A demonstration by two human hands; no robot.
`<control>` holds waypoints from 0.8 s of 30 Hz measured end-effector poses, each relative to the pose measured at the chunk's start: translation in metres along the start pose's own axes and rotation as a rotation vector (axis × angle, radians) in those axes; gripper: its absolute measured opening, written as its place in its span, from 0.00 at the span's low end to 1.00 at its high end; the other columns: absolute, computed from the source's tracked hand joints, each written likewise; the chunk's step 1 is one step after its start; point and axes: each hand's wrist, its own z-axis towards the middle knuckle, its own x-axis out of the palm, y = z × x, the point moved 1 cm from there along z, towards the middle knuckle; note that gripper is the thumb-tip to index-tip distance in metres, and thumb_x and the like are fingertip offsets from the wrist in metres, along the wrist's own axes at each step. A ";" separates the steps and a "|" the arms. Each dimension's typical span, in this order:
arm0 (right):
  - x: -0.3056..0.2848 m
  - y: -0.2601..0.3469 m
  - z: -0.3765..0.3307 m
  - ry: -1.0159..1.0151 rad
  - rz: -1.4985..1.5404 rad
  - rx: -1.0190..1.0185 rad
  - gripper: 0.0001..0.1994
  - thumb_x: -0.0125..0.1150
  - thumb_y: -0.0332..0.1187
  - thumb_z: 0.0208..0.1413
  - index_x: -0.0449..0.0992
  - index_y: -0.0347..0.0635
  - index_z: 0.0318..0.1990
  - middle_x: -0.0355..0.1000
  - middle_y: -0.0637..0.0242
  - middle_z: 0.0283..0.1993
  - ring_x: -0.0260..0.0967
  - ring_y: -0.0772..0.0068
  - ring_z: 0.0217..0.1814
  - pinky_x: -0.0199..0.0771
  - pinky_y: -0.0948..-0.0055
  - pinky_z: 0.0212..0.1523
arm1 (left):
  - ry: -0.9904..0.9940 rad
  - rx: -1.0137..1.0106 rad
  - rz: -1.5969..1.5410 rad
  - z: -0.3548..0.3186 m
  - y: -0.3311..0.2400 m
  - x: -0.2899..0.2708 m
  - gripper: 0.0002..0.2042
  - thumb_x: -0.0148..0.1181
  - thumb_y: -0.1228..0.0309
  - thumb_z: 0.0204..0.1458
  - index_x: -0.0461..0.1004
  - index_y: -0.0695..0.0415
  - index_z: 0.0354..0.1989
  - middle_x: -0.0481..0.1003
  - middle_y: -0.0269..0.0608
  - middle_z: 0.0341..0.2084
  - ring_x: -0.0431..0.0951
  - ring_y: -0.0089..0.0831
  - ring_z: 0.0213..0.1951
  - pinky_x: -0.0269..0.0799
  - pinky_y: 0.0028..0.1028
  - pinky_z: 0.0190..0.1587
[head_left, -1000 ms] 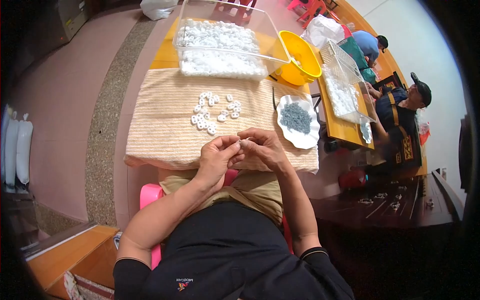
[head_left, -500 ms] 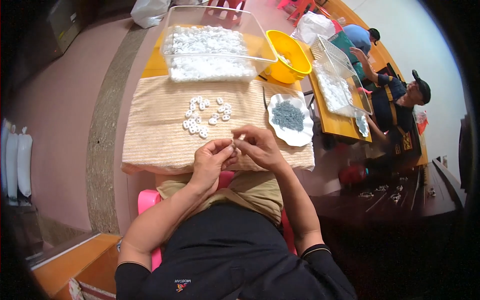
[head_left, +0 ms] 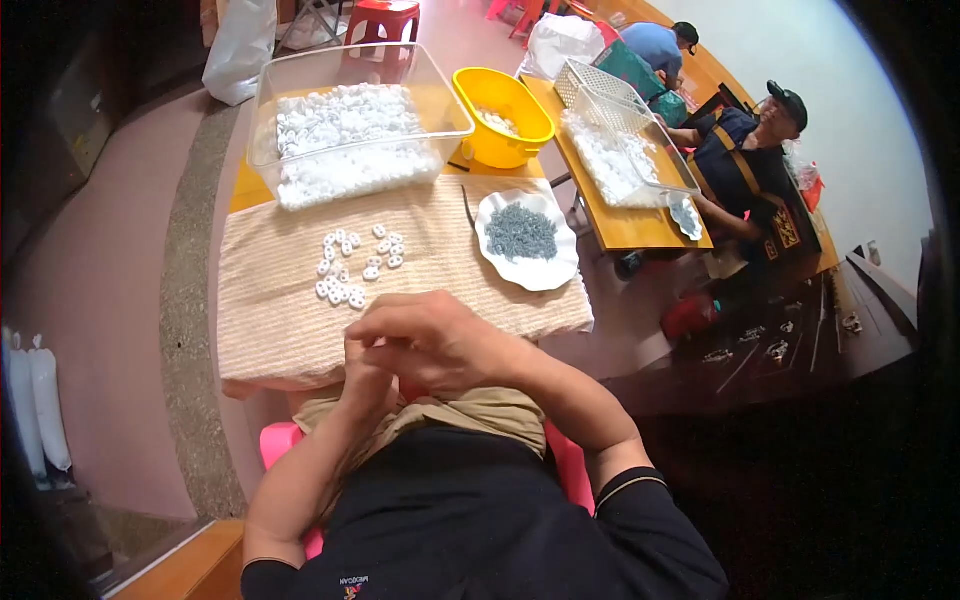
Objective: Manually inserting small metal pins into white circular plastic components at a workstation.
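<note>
Both hands meet at the near edge of the cloth (head_left: pixel 300 300) that covers the desk (head_left: pixel 245 190). The right hand (head_left: pixel 440 340) lies on top, its fingers curled inward; the left hand (head_left: pixel 365 375) is tucked under it and mostly hidden. Whether either hand pinches anything cannot be told from here.

On the cloth, just beyond the hands, lies a loose cluster of small white rings (head_left: pixel 355 265). To the right of the rings sits a white scalloped dish (head_left: pixel 560 270) heaped with small grey parts (head_left: pixel 520 232). Beyond the rings, at the far edge of the cloth, stands a clear tub (head_left: pixel 440 95) full of white rings, and to its right a yellow basin (head_left: pixel 510 100). Farther right of the basin, another person (head_left: pixel 745 165) sits at a second desk (head_left: pixel 640 225).
</note>
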 end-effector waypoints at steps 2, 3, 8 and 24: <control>-0.012 -0.009 -0.015 -0.034 -0.003 0.101 0.13 0.62 0.23 0.49 0.75 0.38 0.45 0.74 0.58 0.35 0.73 0.62 0.34 0.72 0.70 0.33 | 0.091 0.108 0.164 0.002 -0.003 -0.001 0.09 0.52 0.70 0.60 0.70 0.62 0.43 0.73 0.37 0.34 0.75 0.25 0.37 0.75 0.24 0.41; -0.019 -0.013 -0.021 -0.029 -0.008 0.152 0.13 0.62 0.22 0.49 0.76 0.37 0.44 0.74 0.58 0.35 0.73 0.64 0.34 0.72 0.71 0.33 | 0.054 0.061 0.169 0.004 -0.001 -0.005 0.07 0.53 0.73 0.59 0.71 0.63 0.42 0.73 0.37 0.33 0.76 0.25 0.36 0.76 0.24 0.40; -0.071 -0.065 -0.067 -0.285 -0.177 0.352 0.12 0.64 0.21 0.47 0.77 0.36 0.41 0.75 0.60 0.34 0.71 0.75 0.31 0.71 0.76 0.33 | -0.023 -0.011 0.151 0.010 0.002 -0.007 0.08 0.56 0.78 0.55 0.71 0.63 0.43 0.75 0.40 0.32 0.77 0.25 0.33 0.77 0.23 0.37; -0.105 -0.118 -0.103 -0.209 -0.724 0.670 0.10 0.58 0.28 0.47 0.78 0.41 0.38 0.75 0.52 0.34 0.74 0.51 0.37 0.73 0.61 0.40 | -0.042 -0.022 0.153 0.010 0.002 -0.010 0.08 0.56 0.79 0.55 0.70 0.63 0.42 0.74 0.40 0.32 0.77 0.26 0.33 0.79 0.24 0.38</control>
